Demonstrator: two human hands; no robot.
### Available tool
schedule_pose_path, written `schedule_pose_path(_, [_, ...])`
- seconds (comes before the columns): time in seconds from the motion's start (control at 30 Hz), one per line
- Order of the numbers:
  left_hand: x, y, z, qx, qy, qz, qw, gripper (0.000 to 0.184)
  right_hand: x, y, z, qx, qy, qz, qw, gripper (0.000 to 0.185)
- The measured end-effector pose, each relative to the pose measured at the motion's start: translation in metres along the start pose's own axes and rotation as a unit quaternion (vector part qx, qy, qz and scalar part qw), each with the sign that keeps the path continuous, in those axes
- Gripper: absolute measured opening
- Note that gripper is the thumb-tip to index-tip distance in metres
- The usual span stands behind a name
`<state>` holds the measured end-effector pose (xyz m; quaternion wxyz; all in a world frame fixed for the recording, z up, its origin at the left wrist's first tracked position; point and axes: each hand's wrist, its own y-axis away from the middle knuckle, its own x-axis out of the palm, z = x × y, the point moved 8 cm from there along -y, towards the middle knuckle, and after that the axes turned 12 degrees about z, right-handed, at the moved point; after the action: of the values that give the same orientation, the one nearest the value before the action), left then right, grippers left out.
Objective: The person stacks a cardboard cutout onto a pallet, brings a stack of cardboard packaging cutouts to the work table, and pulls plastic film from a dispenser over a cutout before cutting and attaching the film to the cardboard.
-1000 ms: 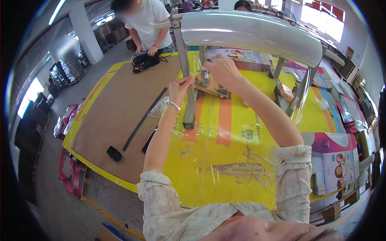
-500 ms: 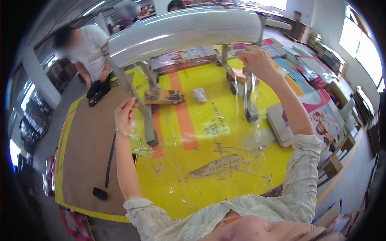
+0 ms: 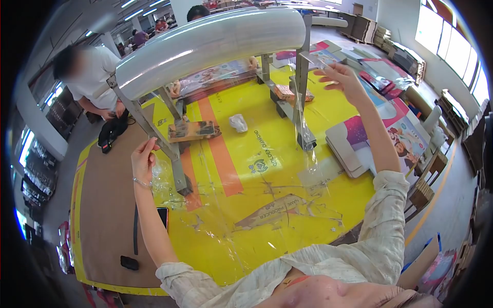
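Observation:
A large roll of clear plastic film [image 3: 215,49] lies across a metal stand [image 3: 177,169] in front of me. Loose film [image 3: 164,177] hangs toward me and spreads over the yellow tabletop sheet [image 3: 287,246]. My left hand [image 3: 143,161] is closed in a pinch beside the stand's left leg, with film at its fingers. My right hand [image 3: 341,81] is raised beyond the right leg, its fingers apart, near a shiny strip of film. Tape-wrapped blocks [image 3: 192,131] weigh on the stand's feet. A crumpled white wad [image 3: 238,123] rests between them.
A person in a white shirt [image 3: 97,72] handles a black item [image 3: 110,131] at the left. Behind the roll, another person's hands touch a printed sheet [image 3: 218,77]. Stacked printed boards [image 3: 349,149] lie at right. A phone [image 3: 163,218] and a black object [image 3: 129,263] are near my left arm.
My right hand's fingers have spread from a closed pinch. My left hand stays pinched beside the leg. The whole view has shifted, and hands now show behind the roll.

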<state>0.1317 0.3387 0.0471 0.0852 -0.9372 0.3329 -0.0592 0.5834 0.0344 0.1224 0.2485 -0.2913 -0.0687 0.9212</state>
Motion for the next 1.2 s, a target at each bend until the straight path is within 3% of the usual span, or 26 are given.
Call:
schedule_pose_path(0.03, [-0.001,0.000,0.001,0.003,-0.002,-0.001,1.000,0.017,0.013,0.000,-0.010,-0.013,-0.187,0.023,0.982,0.027])
schedule_pose_path(0.07, [-0.001,0.000,0.001,0.003,-0.001,-0.002,1.000,0.017,0.026,-0.002,-0.018,-0.025,-0.369,0.046,0.928,0.037])
schedule_pose_path(0.17, [-0.003,-0.004,0.004,-0.014,-0.015,-0.019,1.000,0.019,0.066,-0.024,-0.045,0.062,-0.381,0.110,0.916,0.042])
schedule_pose_path(0.3, [-0.014,-0.012,0.019,-0.052,-0.097,-0.046,0.993,0.025,0.093,-0.043,-0.036,0.058,-0.343,0.143,0.926,0.029])
schedule_pose_path(0.33, [-0.014,-0.012,0.024,-0.071,-0.094,-0.042,0.992,0.024,0.087,-0.058,-0.065,0.080,-0.283,0.171,0.940,0.023])
schedule_pose_path(0.37, [-0.014,-0.012,0.029,-0.091,-0.091,-0.036,0.991,0.024,0.090,-0.052,-0.062,0.116,-0.338,0.217,0.908,0.022])
schedule_pose_path(0.43, [-0.017,-0.017,0.045,-0.109,-0.070,-0.034,0.991,0.024,0.083,-0.048,-0.054,0.105,-0.338,0.248,0.902,0.022])
schedule_pose_path(0.53, [-0.015,-0.030,0.071,-0.134,-0.051,-0.016,0.990,0.024,0.086,-0.047,-0.066,0.122,-0.328,0.218,0.911,0.025])
schedule_pose_path(0.6, [-0.013,-0.037,0.091,-0.145,-0.054,-0.014,0.988,0.023,0.082,-0.050,-0.084,0.147,-0.246,0.127,0.950,0.029])
schedule_pose_path(0.77, [-0.007,-0.046,0.148,-0.149,-0.104,-0.101,0.978,0.019,0.119,-0.060,-0.117,0.120,-0.265,0.132,0.948,0.034])
schedule_pose_path(0.9, [0.012,-0.041,0.171,-0.133,-0.208,-0.140,0.959,0.021,0.148,-0.055,-0.188,0.155,-0.096,0.059,0.982,0.022])
schedule_pose_path(0.97, [0.021,-0.033,0.168,-0.167,-0.351,-0.180,0.904,0.018,0.163,-0.050,-0.223,0.155,-0.019,0.000,0.988,0.021])
schedule_pose_path(1.0, [0.014,-0.040,0.191,-0.163,-0.351,-0.176,0.905,0.018,0.170,-0.047,-0.236,0.167,0.010,-0.025,0.986,0.020])
schedule_pose_path(1.07, [-0.015,-0.055,0.248,-0.183,-0.487,-0.209,0.828,0.017,0.180,-0.030,-0.222,0.190,0.068,-0.048,0.978,0.018])
schedule_pose_path(1.1, [-0.007,-0.052,0.243,-0.181,-0.489,-0.205,0.829,0.017,0.187,-0.030,-0.223,0.193,0.066,-0.051,0.978,0.018])
schedule_pose_path(1.2, [0.021,-0.030,0.218,-0.196,-0.529,-0.224,0.795,0.016,0.200,-0.028,-0.216,0.078,0.244,-0.088,0.963,0.014])
